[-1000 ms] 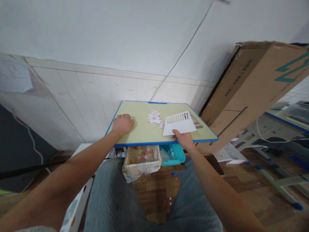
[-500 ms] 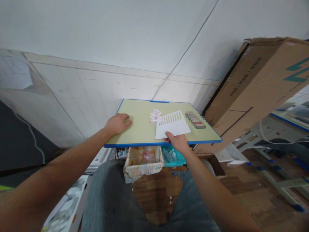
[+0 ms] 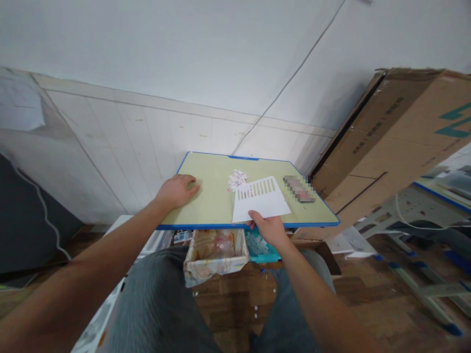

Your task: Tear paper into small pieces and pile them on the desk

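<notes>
Right hand (image 3: 268, 228) pinches slotted white card (image 3: 259, 208), thumb on top, near side of table (image 3: 210, 206), right of centre; far-left corner meets paper slips (image 3: 237, 178). Left hand (image 3: 177, 190) rests at left, thumb apart from fingers, empty. Quick leftward card sweep could scatter slips.

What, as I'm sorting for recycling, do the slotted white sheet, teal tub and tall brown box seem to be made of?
Slotted white sheet: matt paper or card, unclear which; it looks thin, with cut slots.
Teal tub: probably smooth plastic, judging by its even colour and stiff-looking rim.
Tall brown box: most likely matt corrugated cardboard, given its worn edges and printed marks.
</notes>
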